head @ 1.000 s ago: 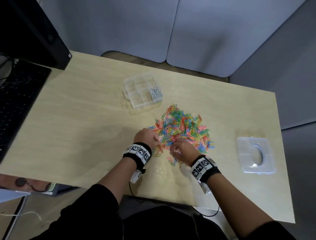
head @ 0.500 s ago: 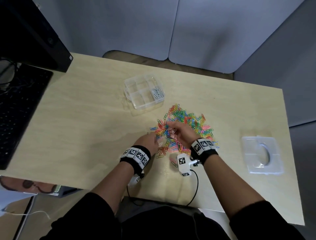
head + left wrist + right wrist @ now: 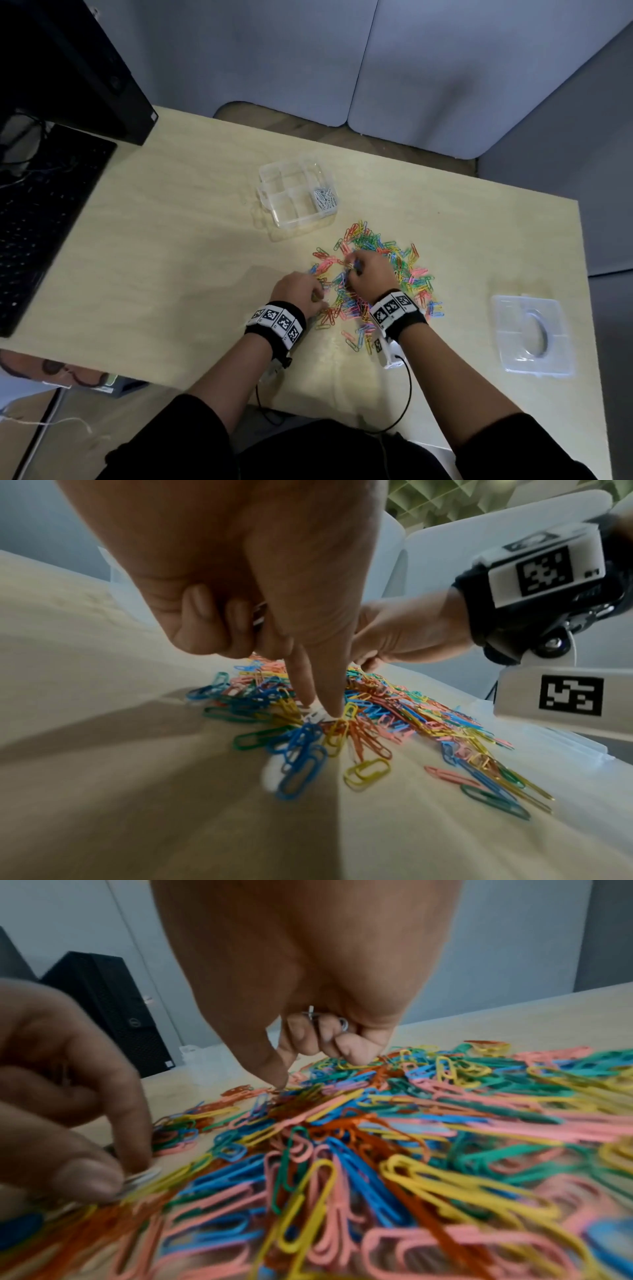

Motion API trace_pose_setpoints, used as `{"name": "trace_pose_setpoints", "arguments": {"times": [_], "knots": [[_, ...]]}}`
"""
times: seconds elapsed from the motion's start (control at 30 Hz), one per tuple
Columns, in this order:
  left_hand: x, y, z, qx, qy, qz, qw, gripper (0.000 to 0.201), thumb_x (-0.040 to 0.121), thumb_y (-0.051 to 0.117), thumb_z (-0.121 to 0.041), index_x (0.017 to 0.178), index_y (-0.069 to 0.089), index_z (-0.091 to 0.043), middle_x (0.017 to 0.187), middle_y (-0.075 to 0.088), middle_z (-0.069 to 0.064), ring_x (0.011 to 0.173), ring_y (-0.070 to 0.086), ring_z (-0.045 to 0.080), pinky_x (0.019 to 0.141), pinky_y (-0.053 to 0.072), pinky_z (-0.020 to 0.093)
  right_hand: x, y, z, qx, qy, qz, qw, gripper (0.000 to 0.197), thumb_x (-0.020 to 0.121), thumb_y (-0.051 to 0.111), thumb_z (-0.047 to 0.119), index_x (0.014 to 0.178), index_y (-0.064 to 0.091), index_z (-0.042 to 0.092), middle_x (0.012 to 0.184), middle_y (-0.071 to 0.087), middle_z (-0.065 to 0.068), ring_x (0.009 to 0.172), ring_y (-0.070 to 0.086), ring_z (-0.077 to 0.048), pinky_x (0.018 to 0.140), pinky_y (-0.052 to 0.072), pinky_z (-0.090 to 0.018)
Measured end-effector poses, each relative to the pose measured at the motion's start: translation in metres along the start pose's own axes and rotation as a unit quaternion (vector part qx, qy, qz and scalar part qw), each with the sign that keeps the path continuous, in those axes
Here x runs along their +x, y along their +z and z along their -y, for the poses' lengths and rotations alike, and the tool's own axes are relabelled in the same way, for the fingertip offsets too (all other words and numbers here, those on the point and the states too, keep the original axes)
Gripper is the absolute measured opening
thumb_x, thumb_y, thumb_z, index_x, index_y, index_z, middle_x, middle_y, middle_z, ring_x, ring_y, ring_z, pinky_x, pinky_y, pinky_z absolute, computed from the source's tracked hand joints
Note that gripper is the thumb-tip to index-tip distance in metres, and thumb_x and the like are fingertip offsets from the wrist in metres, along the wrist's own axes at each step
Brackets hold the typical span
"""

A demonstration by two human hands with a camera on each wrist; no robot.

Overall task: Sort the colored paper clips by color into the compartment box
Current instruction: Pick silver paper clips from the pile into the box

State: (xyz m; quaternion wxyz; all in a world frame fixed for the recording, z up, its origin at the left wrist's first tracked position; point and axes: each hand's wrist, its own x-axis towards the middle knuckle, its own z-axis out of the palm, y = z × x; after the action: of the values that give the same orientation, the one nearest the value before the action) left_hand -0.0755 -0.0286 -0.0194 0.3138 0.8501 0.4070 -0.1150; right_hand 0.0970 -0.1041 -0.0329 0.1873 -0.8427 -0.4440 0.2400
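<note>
Left hand (image 3: 298, 291): at the pile's 8 o'clock edge; thumb and forefinger (image 3: 329, 685) point down and pinch a white clip (image 3: 316, 715) lying on the table (image 3: 171, 260); the other fingers curl into the palm over silvery clips (image 3: 259, 614).
Right hand (image 3: 371, 270): over the middle of the pile, toward its 10 o'clock side; thumb and forefinger tips meet at the clips below, though what they pinch cannot be told; the curled fingers (image 3: 354, 1047) hold silver clips (image 3: 325, 1019) against the palm.
Pile (image 3: 376, 284): loose coloured clips, spread flat and tangled, in pink, yellow, blue, green and orange; it lies at the box's 5 o'clock, apart from it.
White clip, position: at the near-left fringe of the pile, right under the left fingertips, among blue and yellow clips.
Box (image 3: 294, 195): clear plastic, open, divided into compartments; the compartment at its 4 o'clock corner holds white clips (image 3: 324, 199); the others look bare.
Lid (image 3: 532, 335): clear, flat on the table at the pile's 4 o'clock, well apart.
Keyboard (image 3: 41, 219): black, at the table's 9 o'clock edge.
Tower (image 3: 78, 68): black computer case at the 10 o'clock corner.
</note>
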Motion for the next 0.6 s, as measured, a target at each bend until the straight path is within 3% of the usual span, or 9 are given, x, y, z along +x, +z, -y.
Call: {"name": "trace_pose_setpoints", "arguments": {"times": [0.17,0.3,0.4,0.5,0.57,0.6], "knots": [[0.006,0.005,-0.007,0.008,-0.028,-0.003,1.0,0.015,0.08,0.078,-0.038,0.087,0.076,-0.024,0.09,0.073,-0.006,0.082,0.066,0.015,0.077,0.053,0.026,0.006,-0.001,0.01,-0.043,0.017,-0.02,0.999,0.02,0.084,0.074,0.029,0.1,0.072,0.018,0.094,0.068,0.0,0.081,0.065,-0.018,0.075,0.056,-0.031],[0.009,0.007,-0.008,0.01,-0.03,0.022,0.999,0.01,0.084,0.074,-0.034,0.084,0.073,-0.024,0.089,0.071,-0.004,0.083,0.066,0.017,0.08,0.055,0.031,0.011,-0.001,0.01,-0.04,0.045,0.009,0.998,0.008,0.085,0.069,0.023,0.083,0.074,0.017,0.085,0.071,-0.001,0.074,0.066,-0.019,0.067,0.058,-0.034],[0.01,0.012,-0.01,0.032,-0.011,0.027,0.999,0.016,0.093,0.059,-0.032,0.093,0.066,-0.018,0.093,0.068,0.003,0.087,0.064,0.024,0.079,0.054,0.036,0.01,-0.004,0.003,0.043,0.035,0.011,0.998,0.011,0.081,0.07,0.021,0.07,0.07,0.019,0.073,0.069,0.004,0.063,0.06,-0.01,0.059,0.05,-0.026],[0.008,0.014,-0.012,0.013,0.012,0.005,1.0,0.02,0.098,0.042,-0.03,0.1,0.051,-0.012,0.09,0.061,0.01,0.082,0.059,0.031,0.072,0.05,0.039,0.005,-0.014,-0.013,0.144,0.085,0.007,0.986,0.017,0.077,0.08,0.033,0.078,0.074,0.017,0.077,0.069,0.008,0.07,0.062,-0.004,0.062,0.046,-0.018],[0.007,0.014,-0.012,-0.024,0.036,0.0,0.999,0.018,0.098,0.038,-0.028,0.095,0.045,-0.012,0.079,0.056,0.01,0.073,0.054,0.032,0.066,0.045,0.039,0.001,-0.019,-0.026,0.215,0.131,0.002,0.968,0.026,0.073,0.084,0.038,0.081,0.074,0.015,0.082,0.073,0.001,0.076,0.067,-0.013,0.069,0.054,-0.026],[0.008,0.014,-0.013,-0.041,0.045,0.003,0.998,0.019,0.099,0.037,-0.028,0.091,0.044,-0.012,0.075,0.053,0.009,0.069,0.052,0.031,0.063,0.042,0.038,-0.001,-0.022,-0.03,0.258,0.149,0.002,0.954,0.024,0.073,0.085,0.032,0.081,0.073,0.012,0.083,0.073,-0.004,0.077,0.068,-0.017,0.071,0.056,-0.031]]}}
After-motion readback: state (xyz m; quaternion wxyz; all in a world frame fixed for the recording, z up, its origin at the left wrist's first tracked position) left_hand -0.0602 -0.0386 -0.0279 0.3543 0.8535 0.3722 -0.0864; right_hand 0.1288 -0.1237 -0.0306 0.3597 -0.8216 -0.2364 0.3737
